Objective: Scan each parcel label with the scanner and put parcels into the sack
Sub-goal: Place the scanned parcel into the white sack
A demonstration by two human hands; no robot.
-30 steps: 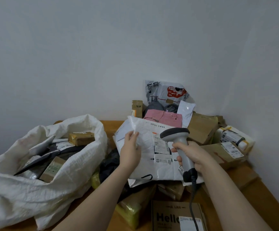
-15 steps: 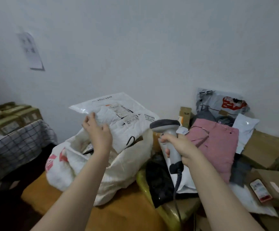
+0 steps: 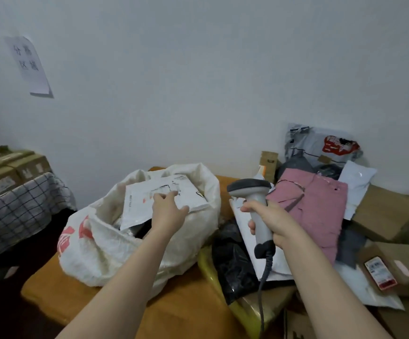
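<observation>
A white woven sack (image 3: 115,243) with red print stands open on the orange table (image 3: 179,311). A flat white parcel (image 3: 147,204) with a printed label lies across the sack's mouth. My left hand (image 3: 168,211) hovers over that parcel with fingers spread and relaxed, holding nothing. To the right, my right hand (image 3: 269,223) grips the handle of a grey corded scanner (image 3: 253,194), its head pointing left above the table. Other parcels deeper in the sack are mostly hidden.
A pile of parcels fills the right side: a pink bag (image 3: 315,211), a black bag (image 3: 235,263), a grey bag (image 3: 320,148) against the wall, brown boxes (image 3: 389,214). A checked-cloth table (image 3: 15,206) with cartons stands at far left. A paper sign (image 3: 31,67) hangs on the wall.
My left hand carried the white parcel left from in front of the scanner, lowered it onto the sack's mouth and let go. The view swung left; the scanner stayed in my right hand.
</observation>
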